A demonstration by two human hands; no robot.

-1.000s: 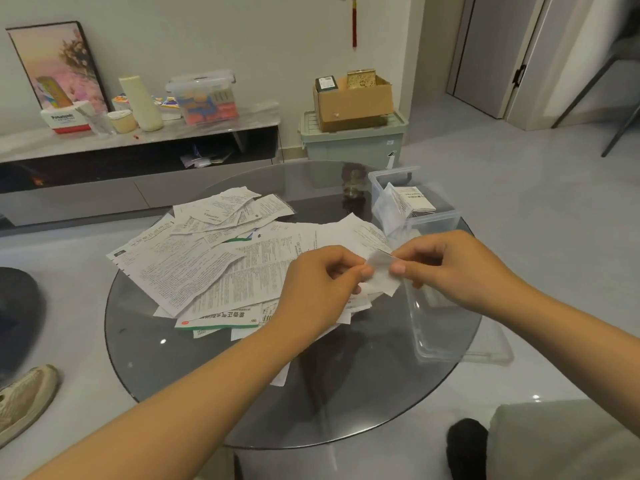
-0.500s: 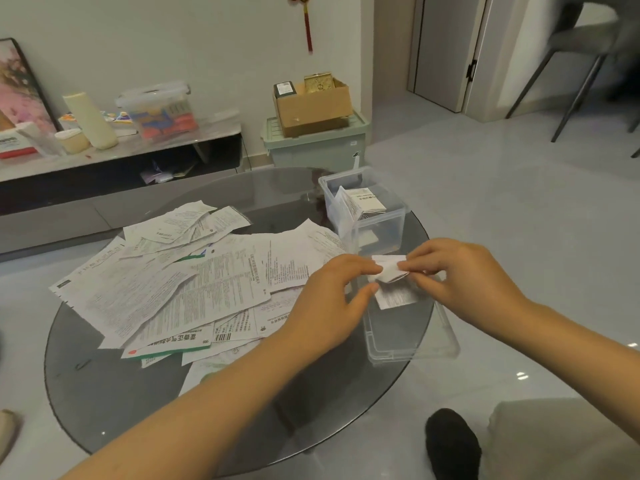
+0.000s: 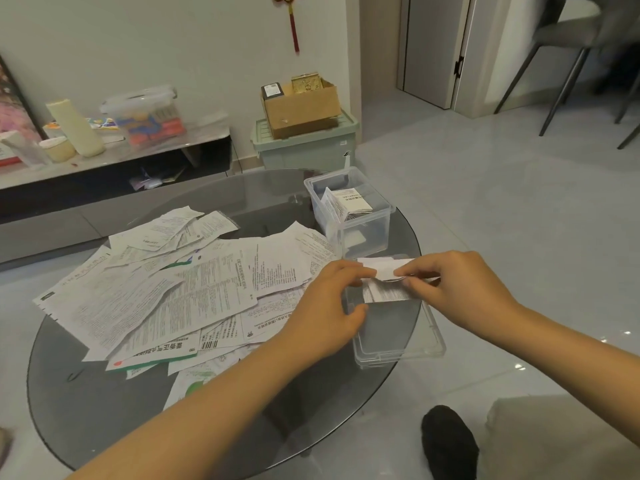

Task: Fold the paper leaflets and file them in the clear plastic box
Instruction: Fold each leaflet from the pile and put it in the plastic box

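Head view: my left grip (image 3: 332, 303) and right grip (image 3: 457, 289) each pinch the half-folded leaflet (image 3: 384, 282) over the lid (image 3: 398, 337), before the clear plastic box (image 3: 349, 209); thin, limp, tear-prone, best held at crease ends.

Dim, soft, perhaps slightly blurred.

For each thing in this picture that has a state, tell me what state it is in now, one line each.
Left hand: pinches the small leaflet.
Right hand: pinches the same leaflet.
Small leaflet: partly folded, held above the lid.
Clear plastic box: open, folded leaflets standing inside.
Lid: off the box, lying on the table.
Leaflet pile: unfolded, spread flat.
Door: looks closed.
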